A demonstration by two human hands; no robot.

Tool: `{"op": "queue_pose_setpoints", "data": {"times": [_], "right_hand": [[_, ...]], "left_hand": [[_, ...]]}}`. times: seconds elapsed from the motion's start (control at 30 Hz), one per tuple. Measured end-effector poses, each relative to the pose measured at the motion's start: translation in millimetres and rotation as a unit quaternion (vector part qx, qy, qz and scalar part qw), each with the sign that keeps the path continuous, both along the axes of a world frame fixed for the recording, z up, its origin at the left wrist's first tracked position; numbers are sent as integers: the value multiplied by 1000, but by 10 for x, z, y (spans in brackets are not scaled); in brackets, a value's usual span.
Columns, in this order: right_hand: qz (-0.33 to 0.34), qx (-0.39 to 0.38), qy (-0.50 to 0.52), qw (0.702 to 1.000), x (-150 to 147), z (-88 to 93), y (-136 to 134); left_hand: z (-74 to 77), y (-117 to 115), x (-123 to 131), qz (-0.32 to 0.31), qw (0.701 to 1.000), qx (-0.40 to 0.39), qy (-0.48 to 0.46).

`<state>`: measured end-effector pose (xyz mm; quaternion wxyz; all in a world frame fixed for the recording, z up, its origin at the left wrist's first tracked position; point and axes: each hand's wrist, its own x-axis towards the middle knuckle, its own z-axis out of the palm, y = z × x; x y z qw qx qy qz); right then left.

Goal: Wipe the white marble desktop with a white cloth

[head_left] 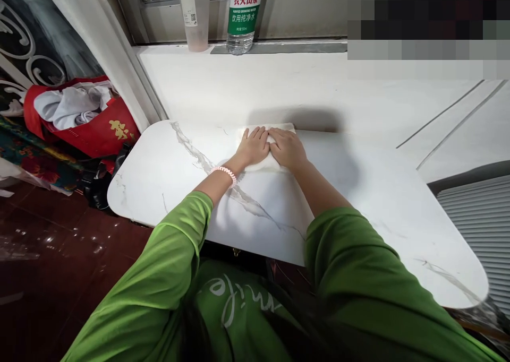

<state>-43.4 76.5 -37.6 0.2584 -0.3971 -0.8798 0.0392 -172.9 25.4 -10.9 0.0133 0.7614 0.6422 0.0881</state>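
A white folded cloth (271, 165) lies on the white, marble-patterned tabletop (191, 187), close to the wall. My left hand (254, 147) rests flat on the cloth, palm down, its fingers pointing toward the wall. Beside it, my right hand (287, 148) lies palm down on the cloth too, with fingers stretched toward the upper left. The two hands nearly touch in the middle of the cloth. A pink coiled band (225, 175) circles my left wrist. Both palms cover much of the cloth.
On the ledge behind the table stand a water bottle (241, 19) and a clear cup-like container (195, 19). At left is a red bag (99, 131) stuffed with pale cloth. A ribbed grey surface (478, 213) adjoins the table's right side.
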Motion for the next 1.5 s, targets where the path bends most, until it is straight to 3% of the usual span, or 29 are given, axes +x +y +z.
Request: {"op": "queue_pose_setpoints", "data": {"times": [0.17,0.47,0.6,0.83,1.2,1.33,1.5], "right_hand": [[13,2,-32,999,279,2,-495],[66,1,-59,996,1152,68,-1876],[58,12,-48,997,1308,79,-2189],[40,-14,-41,998,1287,120,-2153],[69,-3,-21,997,1289,128,-2052],[75,6,-10,997,1192,106,-1708],[55,20,-34,998,893,64,-871]], "left_hand": [[7,-478,203,-12,1000,0,15],[-31,-1804,867,-65,997,21,39],[31,-2056,1004,-97,994,-1,41],[51,-2016,1014,-99,995,1,32],[103,-1972,1007,-103,993,-39,42],[57,-1649,948,-89,994,-44,40],[16,-841,712,-68,997,-18,21]]}}
